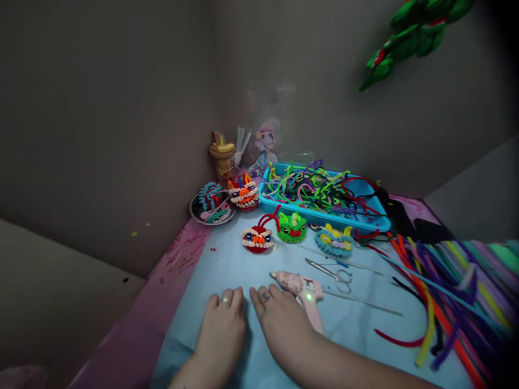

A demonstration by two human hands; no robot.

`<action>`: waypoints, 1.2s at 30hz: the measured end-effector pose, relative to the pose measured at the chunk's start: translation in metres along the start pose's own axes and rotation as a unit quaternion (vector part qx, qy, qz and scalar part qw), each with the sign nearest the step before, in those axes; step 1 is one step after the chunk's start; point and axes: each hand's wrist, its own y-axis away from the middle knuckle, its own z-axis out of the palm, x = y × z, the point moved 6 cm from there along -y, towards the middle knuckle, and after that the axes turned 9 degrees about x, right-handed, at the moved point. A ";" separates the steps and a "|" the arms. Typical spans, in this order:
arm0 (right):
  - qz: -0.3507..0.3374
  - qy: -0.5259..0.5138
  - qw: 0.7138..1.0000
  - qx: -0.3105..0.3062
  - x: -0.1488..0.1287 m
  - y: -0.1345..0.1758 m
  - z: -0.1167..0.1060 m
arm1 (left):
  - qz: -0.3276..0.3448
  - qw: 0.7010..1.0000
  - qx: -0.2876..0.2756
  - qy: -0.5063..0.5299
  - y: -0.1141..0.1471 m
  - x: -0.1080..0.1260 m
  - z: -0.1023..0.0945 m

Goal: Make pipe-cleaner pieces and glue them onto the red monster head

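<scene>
My left hand rests palm down on the light blue table cover, its fingers curled under, with a ring on one finger. Close beside it on the right lies my right hand, also palm down with bent fingers and a ring with a dark emblem. Nothing shows in either hand. A pink glue gun with a lit green light lies just beyond my right hand, partly covered by it. Farther forward are small scissors and three fuzzy animal heads: red and cream, green, and blue and yellow.
A blue tray of tangled pipe cleaners stands at the back. More pipe cleaners spread over the right side. A round dish, an orange lion head and a brown cup stand back left. Green braided strands hang upper right.
</scene>
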 end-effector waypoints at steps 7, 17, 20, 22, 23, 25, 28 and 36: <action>-0.010 0.004 1.000 -0.016 -0.004 0.016 0.000 | 0.002 1.000 0.005 0.019 0.020 0.011 0.005; 0.188 -0.532 0.823 0.061 0.057 0.037 -0.033 | -0.145 0.766 0.011 0.626 0.022 -0.004 -0.017; 0.339 -0.791 0.508 0.030 0.067 0.035 -0.023 | -0.302 0.530 0.005 0.793 0.011 -0.007 -0.005; 0.376 -0.856 0.355 -0.010 0.061 0.034 -0.018 | -0.334 0.439 -0.006 0.834 0.005 0.000 -0.001; 0.383 -0.868 0.317 -0.020 0.059 0.035 -0.017 | -0.335 0.422 -0.006 0.843 0.002 0.003 -0.001; 0.387 -0.875 0.291 -0.023 0.058 0.036 -0.016 | -0.340 0.421 0.015 0.841 -0.004 0.004 -0.002; 0.375 -0.873 0.312 -0.002 0.061 0.036 -0.015 | -0.351 0.457 0.059 0.815 -0.010 0.002 -0.002; 0.338 -0.831 0.428 0.106 0.084 0.036 -0.026 | -0.216 0.649 0.196 0.703 -0.033 0.002 -0.025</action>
